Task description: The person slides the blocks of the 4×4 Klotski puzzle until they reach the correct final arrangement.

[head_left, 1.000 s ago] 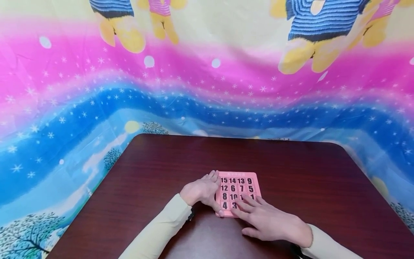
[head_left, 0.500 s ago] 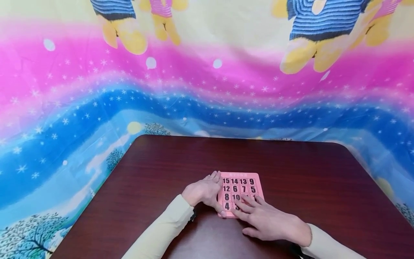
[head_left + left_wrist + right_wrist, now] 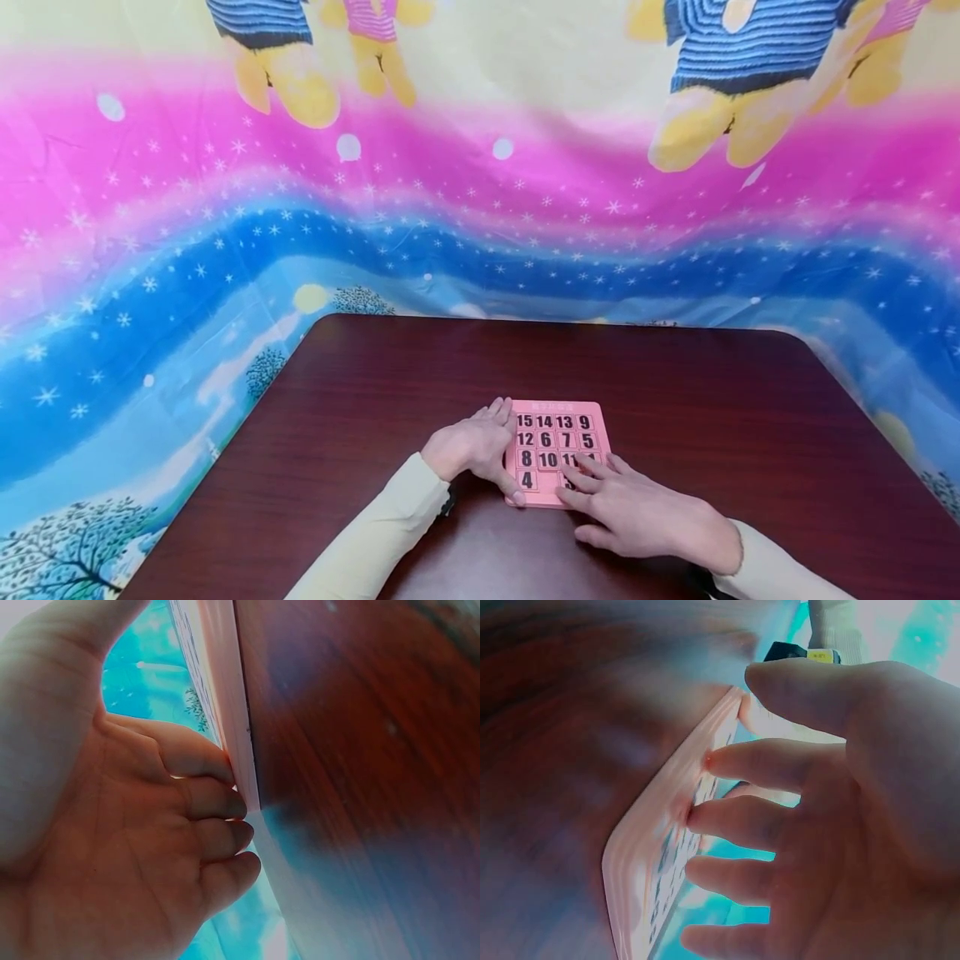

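A pink sliding number puzzle [image 3: 558, 408] lies flat on the table, its black-numbered tiles in a square grid. In the bottom row, a gap [image 3: 547, 482] shows between the 4 tile [image 3: 527, 481] and the 3 tile [image 3: 568, 481], which fingers partly cover. My left hand [image 3: 476, 446] rests along the puzzle's left edge, thumb at the near left corner; in the left wrist view its fingertips [image 3: 236, 802] touch the side. Spread over the lower right tiles, my right hand [image 3: 637, 517] has its index fingertip on the 3 tile. The bottom right corner is hidden beneath it.
The puzzle sits on a dark red-brown wooden table [image 3: 420, 358] with rounded far corners. Behind it hangs a printed cloth [image 3: 450, 183] with bears and snowflakes.
The 3 tile has slid right by one place, leaving a gap beside the 4. My right hand has shifted right with it, while the left keeps its place at the edge.
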`<state>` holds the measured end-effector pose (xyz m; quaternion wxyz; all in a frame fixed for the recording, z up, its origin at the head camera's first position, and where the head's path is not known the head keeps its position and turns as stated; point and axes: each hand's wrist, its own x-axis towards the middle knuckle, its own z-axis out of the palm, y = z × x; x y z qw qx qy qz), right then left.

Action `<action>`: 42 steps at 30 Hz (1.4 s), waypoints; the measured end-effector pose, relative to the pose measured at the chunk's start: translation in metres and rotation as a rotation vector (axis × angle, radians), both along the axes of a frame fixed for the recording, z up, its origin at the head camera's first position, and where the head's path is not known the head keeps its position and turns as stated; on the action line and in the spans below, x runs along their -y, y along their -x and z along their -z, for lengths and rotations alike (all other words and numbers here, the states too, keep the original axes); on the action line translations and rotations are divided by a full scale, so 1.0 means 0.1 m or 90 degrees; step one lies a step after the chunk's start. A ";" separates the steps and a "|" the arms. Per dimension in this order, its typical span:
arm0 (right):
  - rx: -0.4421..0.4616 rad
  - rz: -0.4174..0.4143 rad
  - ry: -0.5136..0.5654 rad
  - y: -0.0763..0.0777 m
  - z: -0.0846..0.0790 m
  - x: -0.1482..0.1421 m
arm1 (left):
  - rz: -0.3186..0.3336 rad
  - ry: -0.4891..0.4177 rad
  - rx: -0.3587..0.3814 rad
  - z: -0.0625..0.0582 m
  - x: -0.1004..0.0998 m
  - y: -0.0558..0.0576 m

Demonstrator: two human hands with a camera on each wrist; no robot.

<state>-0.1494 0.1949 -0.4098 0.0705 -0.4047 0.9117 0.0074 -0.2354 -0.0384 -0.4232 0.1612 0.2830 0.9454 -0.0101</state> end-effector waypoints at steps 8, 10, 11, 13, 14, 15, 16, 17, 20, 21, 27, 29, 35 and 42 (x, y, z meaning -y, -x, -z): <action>0.022 0.014 -0.013 -0.01 -0.04 -0.01 | -0.009 -0.014 0.015 0.00 -0.01 -0.01; 0.017 0.007 -0.010 -0.02 -0.04 0.02 | -0.006 -0.011 0.012 0.01 0.00 0.00; 0.013 0.001 -0.008 -0.02 -0.03 0.04 | -0.004 -0.007 0.009 0.00 0.00 0.00; 0.002 -0.015 -0.005 -0.03 -0.02 0.09 | 0.000 -0.004 0.007 0.00 0.00 0.00; -0.005 -0.026 -0.005 -0.03 -0.01 0.12 | 0.002 -0.002 0.006 0.00 0.00 0.00; -0.011 -0.035 -0.007 -0.03 -0.01 0.14 | 0.000 -0.004 0.010 0.00 0.00 0.00; -0.018 -0.044 -0.009 -0.03 0.00 0.16 | -0.001 -0.005 0.010 0.00 0.00 0.00; -0.021 -0.051 -0.009 -0.03 0.01 0.19 | -0.002 -0.006 0.012 0.00 0.00 0.00; -0.022 -0.063 -0.012 -0.01 0.03 0.23 | -0.006 -0.014 0.018 0.01 0.00 0.00; -0.020 -0.062 -0.015 0.00 0.03 0.24 | -0.007 -0.016 0.020 0.02 0.00 0.00; 0.003 -0.060 -0.009 0.06 0.02 0.26 | -0.004 -0.013 0.019 0.02 0.01 0.01; 0.009 -0.063 -0.003 0.09 0.01 0.25 | -0.002 -0.013 0.021 0.02 0.02 0.02; 0.044 -0.057 -0.006 0.14 0.03 0.25 | 0.010 -0.010 0.021 0.01 0.05 0.03; 0.073 -0.039 -0.013 0.16 0.01 0.20 | 0.013 -0.002 0.019 0.00 0.03 0.01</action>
